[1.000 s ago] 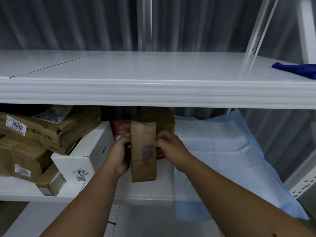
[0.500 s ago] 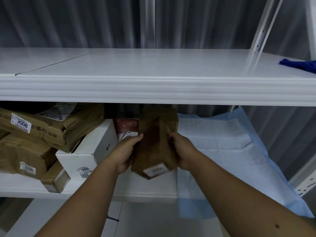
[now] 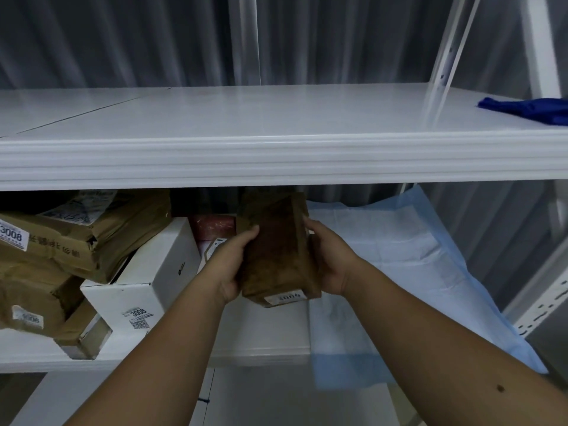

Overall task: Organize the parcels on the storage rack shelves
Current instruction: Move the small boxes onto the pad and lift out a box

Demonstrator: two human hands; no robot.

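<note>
I am gripping a crumpled brown paper parcel (image 3: pixel 276 253), oblong with a blurred white label, between my left hand (image 3: pixel 229 265) and right hand (image 3: pixel 330 256), fingers curled round its sides, above the smooth white lower shelf (image 3: pixel 261 342), beside a white cardboard box (image 3: pixel 147 281).

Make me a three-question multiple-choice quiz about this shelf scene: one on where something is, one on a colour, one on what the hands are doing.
1. Where does the blue cloth lie?
A. Upper shelf, far right
B. Lower shelf, left
C. Floor

2. What colour is the box with the 3008 label, left of the hands?
A. Red
B. White
C. Black

3. How is the brown parcel being handled?
A. Lying untouched
B. Held by one hand
C. Held by both hands

Answers:
1 A: the blue cloth rests on the upper shelf.
2 B: the white box.
3 C: left hand and right hand grip the brown parcel.
</note>
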